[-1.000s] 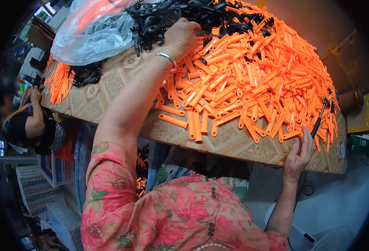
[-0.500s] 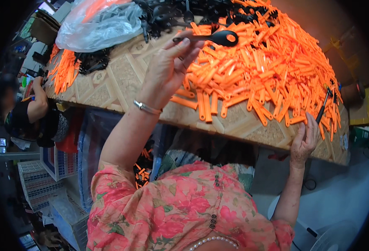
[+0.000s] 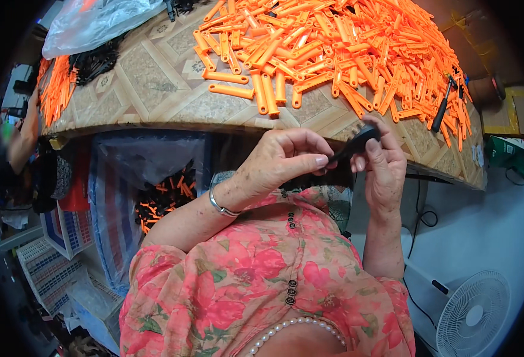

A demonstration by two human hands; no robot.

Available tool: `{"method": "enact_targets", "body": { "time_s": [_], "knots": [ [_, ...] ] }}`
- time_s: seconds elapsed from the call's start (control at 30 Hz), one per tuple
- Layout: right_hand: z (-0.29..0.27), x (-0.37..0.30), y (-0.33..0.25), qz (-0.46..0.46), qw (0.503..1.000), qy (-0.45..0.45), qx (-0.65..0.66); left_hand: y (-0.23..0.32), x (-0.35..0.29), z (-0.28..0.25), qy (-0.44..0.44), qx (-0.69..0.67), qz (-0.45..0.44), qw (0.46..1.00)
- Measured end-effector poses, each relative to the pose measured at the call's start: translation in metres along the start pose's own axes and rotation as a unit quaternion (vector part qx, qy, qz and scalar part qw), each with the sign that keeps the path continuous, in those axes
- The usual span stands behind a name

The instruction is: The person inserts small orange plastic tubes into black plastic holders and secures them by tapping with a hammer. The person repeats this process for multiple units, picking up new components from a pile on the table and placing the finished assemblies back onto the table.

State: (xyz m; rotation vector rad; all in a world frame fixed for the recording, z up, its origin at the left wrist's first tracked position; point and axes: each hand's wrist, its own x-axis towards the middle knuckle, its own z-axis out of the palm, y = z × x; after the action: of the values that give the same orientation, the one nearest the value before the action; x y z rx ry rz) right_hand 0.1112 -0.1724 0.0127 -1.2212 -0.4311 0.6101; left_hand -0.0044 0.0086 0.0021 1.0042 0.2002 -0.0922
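A black plastic spoon-shaped piece [image 3: 357,143] is held between my two hands, just below the front edge of the table [image 3: 149,89]. My left hand [image 3: 279,160] pinches its thin end between thumb and fingertips. The wide rounded end is in my right hand [image 3: 384,166], with the thumb on it and the fingers behind. Its far side is hidden by those fingers. Beyond my hands lies a big heap of orange plastic handles [image 3: 321,47], with a few loose ones near the table's edge.
A hammer-like tool with a black grip [image 3: 444,106] rests at the heap's right. On the left lie a clear plastic bag [image 3: 104,30] and black pieces [image 3: 95,59]. A lined bin [image 3: 104,196] holds black and orange parts. A white fan [image 3: 474,312] stands lower right; another person's arm [image 3: 24,134] shows far left.
My left hand has brought the black spoon-shaped piece from above the heap down toward me. My right hand has left the table edge and taken hold of its wide end.
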Motion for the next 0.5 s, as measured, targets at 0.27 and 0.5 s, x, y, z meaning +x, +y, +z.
{"method": "enact_targets", "body": {
  "time_s": [0.27,0.5],
  "knots": [
    [0.015,0.009,-0.022,0.083,0.982,-0.106,-0.134,-0.007,0.003,0.002,-0.071,0.073,0.006,0.995],
    [0.013,0.022,-0.006,-0.081,0.954,-0.045,-0.286,0.0,-0.005,0.002,0.058,-0.006,0.063,0.996]
  ]
}}
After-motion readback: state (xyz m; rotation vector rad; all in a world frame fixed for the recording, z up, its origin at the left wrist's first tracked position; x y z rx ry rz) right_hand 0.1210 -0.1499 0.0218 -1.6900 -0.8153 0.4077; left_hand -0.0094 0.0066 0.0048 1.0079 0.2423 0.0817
